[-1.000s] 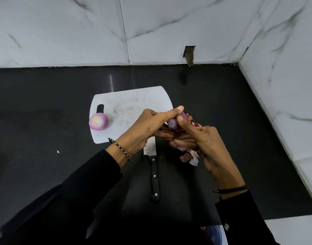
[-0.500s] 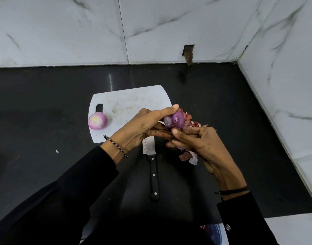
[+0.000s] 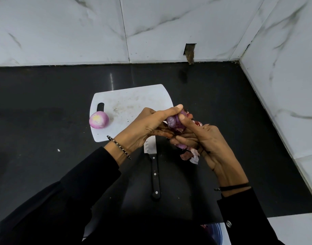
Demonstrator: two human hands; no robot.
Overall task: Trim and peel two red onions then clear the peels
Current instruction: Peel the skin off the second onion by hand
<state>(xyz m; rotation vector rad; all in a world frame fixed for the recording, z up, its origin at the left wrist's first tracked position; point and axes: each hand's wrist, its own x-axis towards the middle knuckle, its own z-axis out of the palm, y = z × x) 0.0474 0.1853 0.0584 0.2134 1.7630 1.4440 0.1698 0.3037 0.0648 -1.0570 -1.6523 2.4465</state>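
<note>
Over the middle of the desk (image 3: 45, 96), a little toward its right edge, I held the second onion (image 3: 174, 122) between both hands. My left hand (image 3: 148, 126) gripped it from the left, thumb laid over the top. My right hand (image 3: 208, 144) pressed a fingertip against its purple skin, while its lower fingers curled round a bunch of loose peels (image 3: 190, 155). The first onion (image 3: 99, 120) lay peeled on the left end of the cutting board (image 3: 134, 99), well apart from my hands. The knife (image 3: 154, 174) lay between my arms, handle toward the desk's near edge. I judged I was partway through peeling the second onion. Next I needed to catch an edge of the remaining skin and strip it off, then gather every peel.
</note>
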